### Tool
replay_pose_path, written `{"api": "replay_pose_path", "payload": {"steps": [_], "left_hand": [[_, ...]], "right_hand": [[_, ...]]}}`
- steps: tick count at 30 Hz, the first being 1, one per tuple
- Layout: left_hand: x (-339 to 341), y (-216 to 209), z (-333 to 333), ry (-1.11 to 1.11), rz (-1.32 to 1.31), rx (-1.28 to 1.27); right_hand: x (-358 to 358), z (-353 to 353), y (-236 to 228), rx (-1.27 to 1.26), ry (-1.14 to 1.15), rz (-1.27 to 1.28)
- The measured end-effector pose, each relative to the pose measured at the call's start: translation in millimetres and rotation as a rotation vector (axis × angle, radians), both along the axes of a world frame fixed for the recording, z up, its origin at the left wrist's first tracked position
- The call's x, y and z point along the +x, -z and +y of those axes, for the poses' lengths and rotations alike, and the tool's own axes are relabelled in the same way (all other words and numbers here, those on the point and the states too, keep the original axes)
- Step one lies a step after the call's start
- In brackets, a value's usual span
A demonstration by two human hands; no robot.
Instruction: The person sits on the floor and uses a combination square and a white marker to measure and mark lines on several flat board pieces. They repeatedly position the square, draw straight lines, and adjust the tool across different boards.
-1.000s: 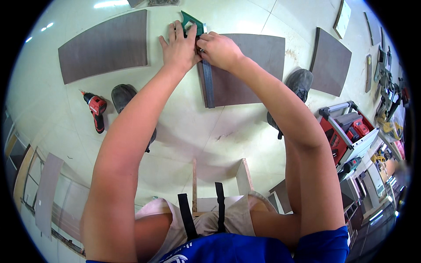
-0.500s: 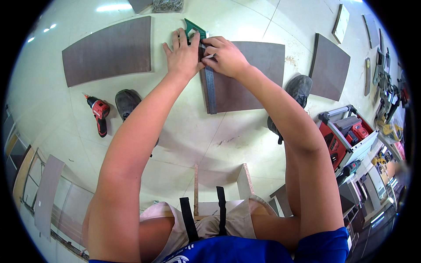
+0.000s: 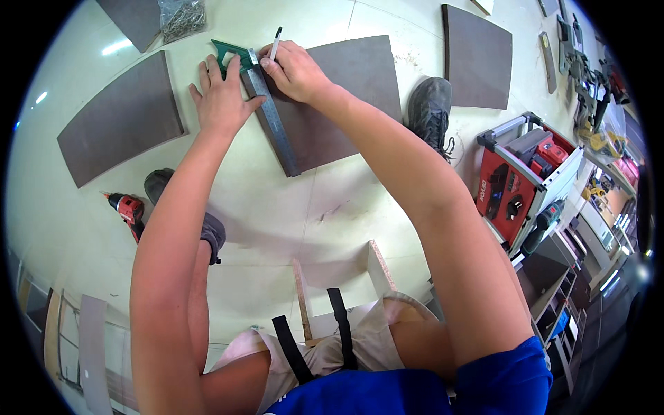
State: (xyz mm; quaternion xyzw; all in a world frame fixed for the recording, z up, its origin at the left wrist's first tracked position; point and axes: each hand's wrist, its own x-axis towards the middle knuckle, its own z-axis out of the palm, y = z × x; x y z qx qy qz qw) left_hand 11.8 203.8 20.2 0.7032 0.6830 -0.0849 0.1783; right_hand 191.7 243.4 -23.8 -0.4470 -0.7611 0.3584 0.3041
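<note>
A brown board (image 3: pixel 353 97) lies on the floor, and the metal blade of a green-handled try square (image 3: pixel 271 123) runs along its left edge. My left hand (image 3: pixel 225 104) is spread open over the square's green handle, with the fingertips on or beside it and the thumb reaching toward the blade. My right hand (image 3: pixel 299 75) is closed round a white pen (image 3: pixel 275 45), whose dark end points up and away. That hand rests on the board's far left corner beside the blade; the pen's lower end is hidden by the fingers.
More brown boards lie at left (image 3: pixel 121 117) and right (image 3: pixel 478 59). A red cordless drill (image 3: pixel 128 209) is near my left foot. A bag of screws (image 3: pixel 182 19) sits at the far left. At right stands a red table saw (image 3: pixel 508 187). Near my lap are upright panels (image 3: pixel 302 297).
The view has turned, shifting the scene leftward. My right hand has moved apart from my left hand, and the pen now points upward. My left hand stays at the square's handle.
</note>
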Motion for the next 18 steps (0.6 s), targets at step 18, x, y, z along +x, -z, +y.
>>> {"api": "replay_pose_path", "payload": {"steps": [18], "left_hand": [[-1,-2,-5,-0.050,-0.058,0.007]], "right_hand": [[-9,-22,0,0.133,-0.111,-0.060]]}}
